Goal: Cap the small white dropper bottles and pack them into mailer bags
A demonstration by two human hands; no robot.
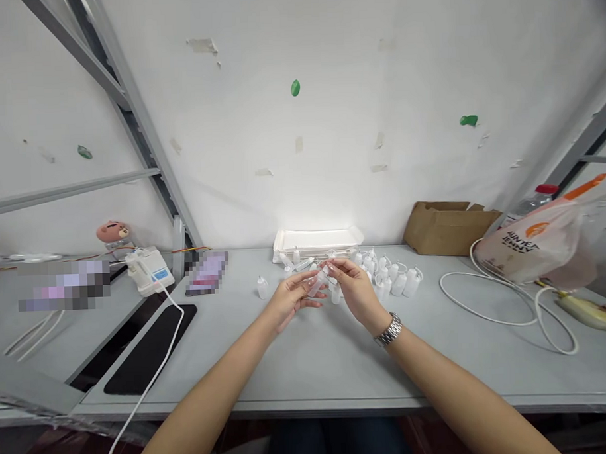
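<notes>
Above the middle of the grey table, my left hand [291, 297] is closed around a small translucent white bottle [314, 287], which leans to the right. The fingers of my right hand [352, 283] pinch the bottle's top end; whether they hold a separate cap there cannot be made out. Behind and to the right of my hands stand several similar small bottles [384, 280], many with looped cap straps. One more bottle [262, 287] stands alone to the left of my left hand. A few white pieces [304, 265] lie just behind my hands.
A white tray [318, 241] lies against the wall. At the back right are a cardboard box [447, 228] and a plastic bag [532, 242], with a white cable [495, 321] looping in front. Leftward lie a black mat [153, 351], a white power strip [149, 269] and a phone-like item [206, 273].
</notes>
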